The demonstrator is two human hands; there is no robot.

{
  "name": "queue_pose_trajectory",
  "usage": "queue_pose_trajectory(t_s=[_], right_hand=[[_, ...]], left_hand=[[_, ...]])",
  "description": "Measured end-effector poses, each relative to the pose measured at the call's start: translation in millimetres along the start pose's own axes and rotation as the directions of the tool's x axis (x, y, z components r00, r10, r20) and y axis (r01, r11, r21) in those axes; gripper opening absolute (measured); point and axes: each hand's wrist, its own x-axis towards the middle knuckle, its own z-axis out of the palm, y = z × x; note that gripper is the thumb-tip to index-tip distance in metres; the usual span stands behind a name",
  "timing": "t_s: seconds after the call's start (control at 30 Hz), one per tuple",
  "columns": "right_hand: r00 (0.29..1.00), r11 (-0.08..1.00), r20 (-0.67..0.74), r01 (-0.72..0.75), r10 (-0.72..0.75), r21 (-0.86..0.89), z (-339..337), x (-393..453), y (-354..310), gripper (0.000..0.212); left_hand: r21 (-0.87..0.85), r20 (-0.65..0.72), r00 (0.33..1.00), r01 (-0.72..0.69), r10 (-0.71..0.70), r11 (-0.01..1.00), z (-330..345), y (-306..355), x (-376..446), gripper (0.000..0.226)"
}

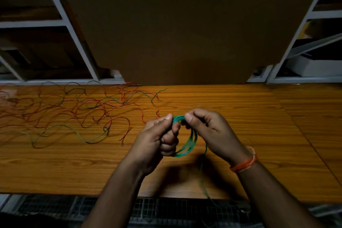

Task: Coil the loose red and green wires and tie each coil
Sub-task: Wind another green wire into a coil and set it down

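Head view, both hands' grips (157, 135) (209, 127) pinching green coil (187, 144), bare table (259, 135) rightward.

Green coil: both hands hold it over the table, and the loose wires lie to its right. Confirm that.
Not quite. Both hands, left hand and right hand, do hold the green coil over the table, but the head view shows the loose wires lying to its left.
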Motion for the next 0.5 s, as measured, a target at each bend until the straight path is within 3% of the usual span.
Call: queue_pose_trajectory(t_s=[0.2, 0.33, 0.4, 0.5], right_hand=[[0.985, 0.981, -0.116, -0.110, 0.129, 0.157, 18.0, -13.9, 22.1, 0.039], [0.964, 0.944, -0.115, -0.206, 0.242, 0.258, 11.3, -40.8, 45.1, 0.022], [0.952, 0.954, -0.155, -0.232, 0.263, 0.192, 7.6, -56.9, 53.4, 0.008], [0.956, 0.966, -0.187, -0.244, 0.226, -0.080, 6.6, -77.4, 56.5, 0.013]], left_hand=[[-0.465, 0.037, 0.996, 0.086, -0.077, 0.881, -1.1, 4.2, 8.7, 0.032], [-0.590, -0.038, 0.999, -0.014, -0.011, 0.807, -24.5, 17.0, 9.8, 0.035], [-0.603, -0.139, 0.990, -0.090, 0.007, 0.793, -31.1, 19.6, 9.3, 0.037], [-0.576, -0.259, 0.965, -0.181, 0.031, 0.797, -33.5, 20.0, 9.9, 0.035]])
